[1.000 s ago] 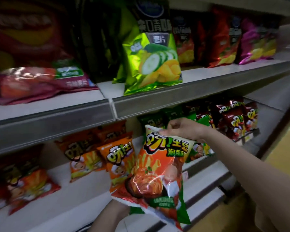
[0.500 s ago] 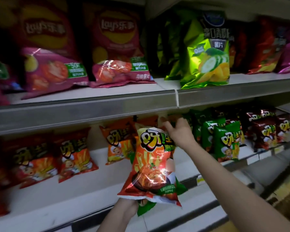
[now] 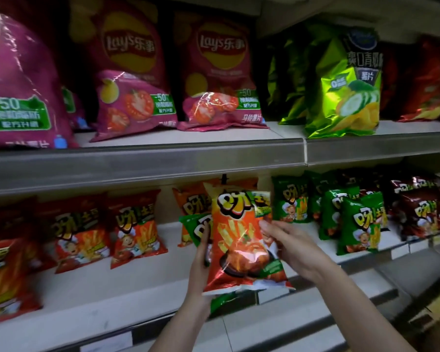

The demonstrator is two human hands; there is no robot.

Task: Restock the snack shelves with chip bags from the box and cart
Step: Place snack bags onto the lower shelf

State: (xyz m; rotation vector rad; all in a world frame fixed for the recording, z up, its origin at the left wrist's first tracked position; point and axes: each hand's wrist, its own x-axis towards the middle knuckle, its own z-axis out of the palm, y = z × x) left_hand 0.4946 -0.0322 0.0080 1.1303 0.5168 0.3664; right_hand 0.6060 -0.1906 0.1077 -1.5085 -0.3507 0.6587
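Observation:
I hold an orange chip bag upright in front of the lower shelf. A green bag sits behind it in the same hold. My left hand grips the left edge of both bags, thumb in front. My right hand holds the orange bag's right edge, fingers curled round it. More orange bags stand on the lower shelf to the left, green bags to the right.
Large pink Lay's bags and lime green bags line the upper shelf. Dark red bags stand at the lower shelf's far right. There is bare shelf board behind and beside the held bags. A lower shelf edge runs below.
My right hand came down from the bag's top corner to its right edge. Both bags rose closer to the lower shelf, and my view shifted left and up.

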